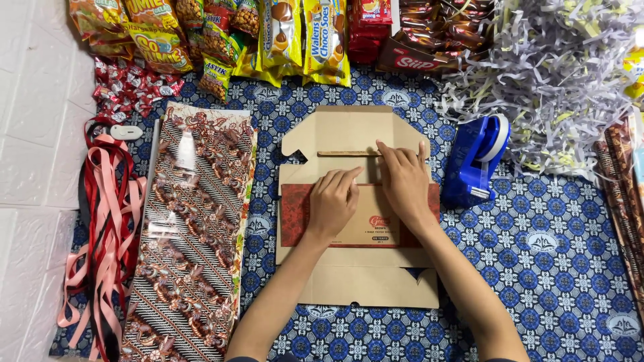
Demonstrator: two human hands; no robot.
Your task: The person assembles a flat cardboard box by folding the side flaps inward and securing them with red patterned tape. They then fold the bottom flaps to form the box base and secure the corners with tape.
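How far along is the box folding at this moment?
Early. Done: the flat cardboard box blank lies spread on the blue patterned cloth. In hand: left hand and right hand press its red printed panel. Left: walls not yet raised; snack packets and tape dispenser untouched.

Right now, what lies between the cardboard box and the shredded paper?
In the head view, a blue tape dispenser sits on the patterned cloth between the cardboard box and the shredded paper.

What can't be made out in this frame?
Head view only:
- The middle of the flat carton lies under the left hand and right hand.
- Snack packs are cut off by the top edge.
- Wrapped sheets run off the bottom edge.
- The tape dispenser blade is too small to see.
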